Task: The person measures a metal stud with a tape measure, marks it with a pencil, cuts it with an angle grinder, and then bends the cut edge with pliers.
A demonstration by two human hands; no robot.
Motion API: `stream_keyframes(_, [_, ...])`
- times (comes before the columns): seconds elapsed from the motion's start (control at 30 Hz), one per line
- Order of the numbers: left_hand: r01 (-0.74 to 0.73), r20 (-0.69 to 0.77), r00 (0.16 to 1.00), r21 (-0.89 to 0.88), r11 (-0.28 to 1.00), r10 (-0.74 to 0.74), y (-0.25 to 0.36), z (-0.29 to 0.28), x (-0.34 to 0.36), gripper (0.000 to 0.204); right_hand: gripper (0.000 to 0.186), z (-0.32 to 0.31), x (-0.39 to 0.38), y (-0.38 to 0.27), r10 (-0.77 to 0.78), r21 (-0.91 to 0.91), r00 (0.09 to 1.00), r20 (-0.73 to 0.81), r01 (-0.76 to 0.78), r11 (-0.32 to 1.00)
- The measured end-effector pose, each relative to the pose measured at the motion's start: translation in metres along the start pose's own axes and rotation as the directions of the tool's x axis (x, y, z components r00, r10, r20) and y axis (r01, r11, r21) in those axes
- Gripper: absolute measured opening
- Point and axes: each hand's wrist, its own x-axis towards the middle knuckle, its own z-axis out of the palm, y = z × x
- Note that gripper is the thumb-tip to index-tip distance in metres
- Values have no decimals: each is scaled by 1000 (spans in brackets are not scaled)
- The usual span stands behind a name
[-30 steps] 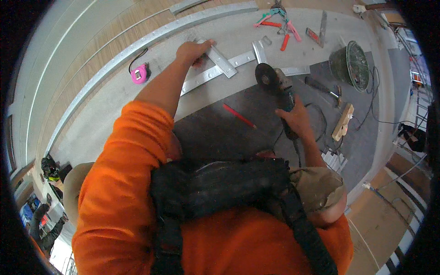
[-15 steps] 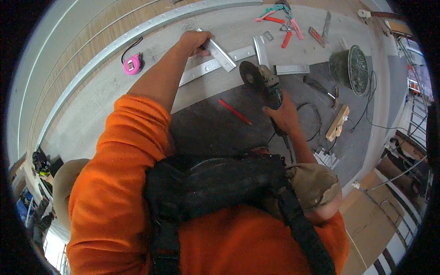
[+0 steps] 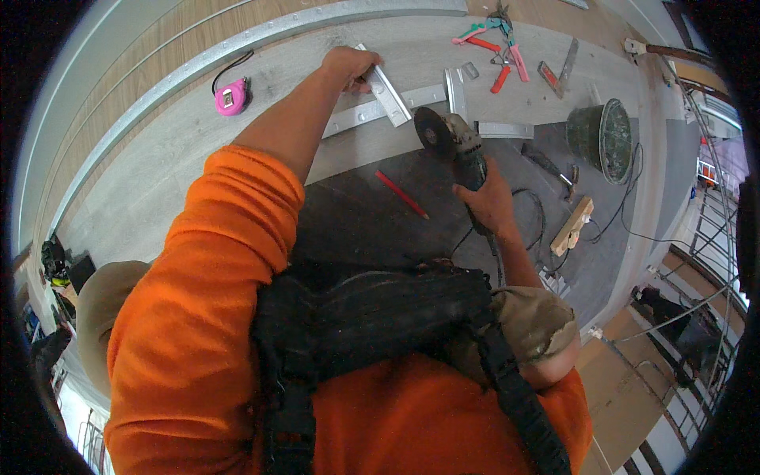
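Note:
My left hand is closed on the far end of a short metal profile. That piece slants across a longer punched metal strip lying on the floor. In my right hand, an angle grinder is gripped by its body, fingers wrapped round it. The grinder's dark disc stands just right of the held profile's near end, apart from it. I cannot tell whether the disc is spinning. Another short profile and a flat-lying one are beyond and beside the grinder.
A red pencil and a pink tape measure lie on the floor. Pliers and snips, a square, a hammer, a wooden piece and a dark bucket are to the right. A long metal rail curves along the far side.
The view has shifted a little. My left hand and the profile sit slightly farther right in it, with the profile's near end closer to the grinder disc. Both grips are unchanged.

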Motion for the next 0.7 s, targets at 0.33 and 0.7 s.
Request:
stream_keyframes(0.33, [-22, -64, 998, -91, 996, 16, -5, 5, 4, 33, 77, 3, 2, 0, -14, 25, 1000, 5, 14, 1000])
stream_keyframes(0.7, [-27, -45, 999, -140, 990, 20, -9, 7, 17, 30, 73, 1, 1, -7, 24, 69, 1000, 3, -24, 997])
